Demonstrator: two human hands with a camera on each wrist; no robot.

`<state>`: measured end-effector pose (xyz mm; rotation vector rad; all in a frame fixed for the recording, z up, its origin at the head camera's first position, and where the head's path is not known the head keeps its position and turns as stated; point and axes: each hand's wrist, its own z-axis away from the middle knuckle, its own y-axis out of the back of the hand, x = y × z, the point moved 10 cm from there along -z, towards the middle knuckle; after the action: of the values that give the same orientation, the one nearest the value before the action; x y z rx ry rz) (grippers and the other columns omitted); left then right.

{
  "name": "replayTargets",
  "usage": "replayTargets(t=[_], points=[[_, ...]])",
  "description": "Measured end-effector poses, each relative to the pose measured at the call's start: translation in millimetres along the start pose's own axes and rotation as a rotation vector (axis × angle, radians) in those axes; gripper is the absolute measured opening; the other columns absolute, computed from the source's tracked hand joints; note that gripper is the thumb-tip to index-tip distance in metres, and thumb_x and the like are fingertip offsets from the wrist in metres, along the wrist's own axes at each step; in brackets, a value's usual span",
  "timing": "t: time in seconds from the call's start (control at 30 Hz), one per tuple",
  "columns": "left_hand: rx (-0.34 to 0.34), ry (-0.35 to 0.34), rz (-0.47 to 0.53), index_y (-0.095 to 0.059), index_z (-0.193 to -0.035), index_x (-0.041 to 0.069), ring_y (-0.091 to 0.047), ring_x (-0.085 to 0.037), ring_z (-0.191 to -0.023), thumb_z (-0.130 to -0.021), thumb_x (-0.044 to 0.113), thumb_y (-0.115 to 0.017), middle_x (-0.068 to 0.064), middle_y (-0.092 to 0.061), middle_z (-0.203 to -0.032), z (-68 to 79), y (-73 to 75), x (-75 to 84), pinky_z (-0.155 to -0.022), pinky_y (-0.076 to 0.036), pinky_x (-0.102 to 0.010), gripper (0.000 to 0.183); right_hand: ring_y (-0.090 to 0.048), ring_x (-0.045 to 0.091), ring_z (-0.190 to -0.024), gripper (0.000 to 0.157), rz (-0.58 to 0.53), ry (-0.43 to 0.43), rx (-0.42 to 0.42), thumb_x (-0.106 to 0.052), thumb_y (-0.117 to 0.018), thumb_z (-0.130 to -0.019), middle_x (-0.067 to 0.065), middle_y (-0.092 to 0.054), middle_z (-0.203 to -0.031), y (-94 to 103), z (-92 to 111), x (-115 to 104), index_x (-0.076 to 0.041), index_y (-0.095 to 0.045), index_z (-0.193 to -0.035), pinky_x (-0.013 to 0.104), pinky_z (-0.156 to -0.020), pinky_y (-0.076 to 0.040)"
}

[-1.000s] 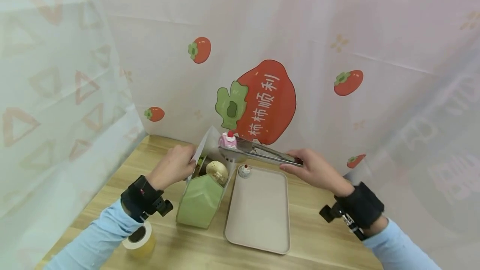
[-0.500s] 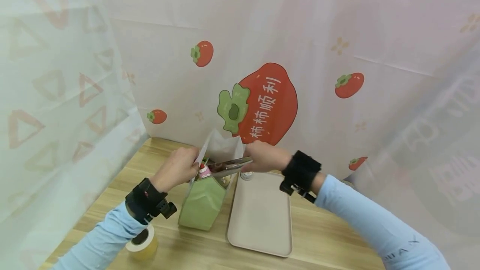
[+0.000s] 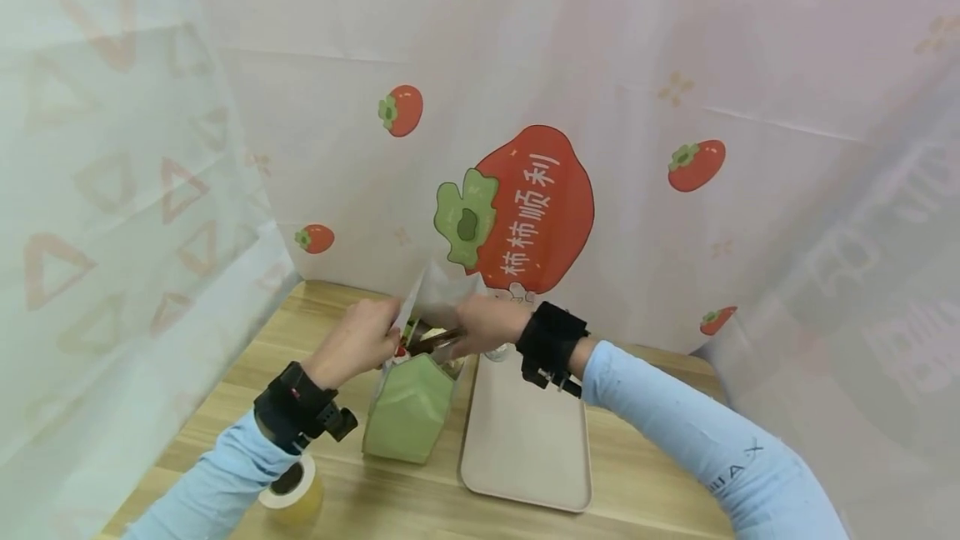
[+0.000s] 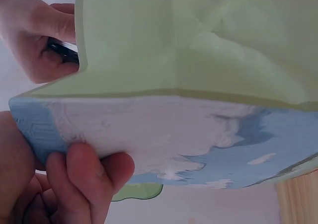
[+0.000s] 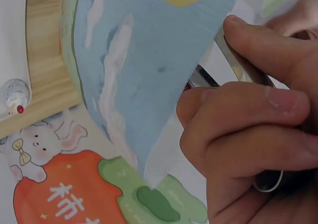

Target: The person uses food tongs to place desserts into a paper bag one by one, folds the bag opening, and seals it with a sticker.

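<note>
- Tape roll (image 3: pixel 300 505) sits at 8 o'clock from the green bag (image 3: pixel 408 411), apart from it; I'd leave it there.
- Left hand (image 3: pixel 358 342), at the bag's 10 o'clock, has its fingers curled at the rim, grasping the paper. I'd want that hold firm and drawn outward, so the mouth gapes.
- A red-topped piece (image 3: pixel 401 351) shows at 8 o'clock in the mouth, just beside the tips of the tongs (image 3: pixel 435 342). My views don't tell me whether those tips hold it; I'd let it bottom out before loosening.
- The tongs slant in from 2 o'clock. I'd steer them between the walls, since thin paper could snag.
- Right hand (image 3: pixel 487 323), at the bag's 1 o'clock, is clenched around their handles; I'd ease it gently.
- The tray (image 3: pixel 525 440) lies at 3 o'clock, a small cake (image 5: pixel 15 95) in its 11 o'clock corner; I'd mind the wrist there.
</note>
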<state>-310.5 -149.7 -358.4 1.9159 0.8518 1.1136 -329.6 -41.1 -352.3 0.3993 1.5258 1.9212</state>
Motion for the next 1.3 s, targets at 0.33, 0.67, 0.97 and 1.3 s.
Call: replayTargets(t=[0.33,0.67,0.97,1.3], points=[[0.017,0.017,-0.014,-0.058,-0.081,0.003,-0.054,-0.015,-0.057,-0.083,-0.005,-0.061,-0.005,-0.060,-0.067,2.1,10.5,-10.1,-0.050,-0.042,-0.028,0.009,-0.047,0.010,-0.059,0.021,-0.109,-0.040,0.101,-0.029,-0.074,-0.089,-0.005,-0.053,-0.065,37.8,42.8,27.2,-0.009,-0.071,-0.090,0.022,-0.058,-0.039],[0.014,0.035,-0.010,-0.059,-0.079,0.003,-0.053,-0.014,-0.054,-0.083,-0.004,-0.061,-0.003,-0.059,-0.064,2.8,10.4,-16.6,-0.049,-0.041,-0.028,0.008,-0.058,0.010,-0.070,0.028,-0.390,-0.068,0.372,-0.028,-0.065,-0.096,-0.002,-0.065,-0.086,31.9,121.6,68.3,-0.008,-0.066,-0.115,0.027,-0.066,-0.051],[0.004,0.054,0.022,-0.060,-0.078,0.004,-0.052,-0.008,-0.049,-0.084,-0.003,-0.059,0.000,-0.059,-0.061,4.8,8.6,-20.7,-0.049,-0.041,-0.027,0.009,-0.040,0.006,-0.049,0.026,-0.666,-0.242,0.502,-0.026,-0.061,-0.099,-0.001,-0.042,-0.065,-32.7,157.6,132.6,-0.002,-0.061,-0.109,0.023,-0.048,-0.036],[-0.006,0.049,0.054,-0.059,-0.078,0.005,-0.051,-0.005,-0.045,-0.083,-0.003,-0.059,0.000,-0.059,-0.060,5.9,4.1,-17.4,-0.046,-0.042,-0.025,0.010,-0.055,0.012,-0.058,0.033,-0.579,-0.492,0.510,-0.026,-0.064,-0.097,0.006,-0.060,-0.079,-128.4,139.1,197.8,0.004,-0.062,-0.111,0.024,-0.049,-0.044]])
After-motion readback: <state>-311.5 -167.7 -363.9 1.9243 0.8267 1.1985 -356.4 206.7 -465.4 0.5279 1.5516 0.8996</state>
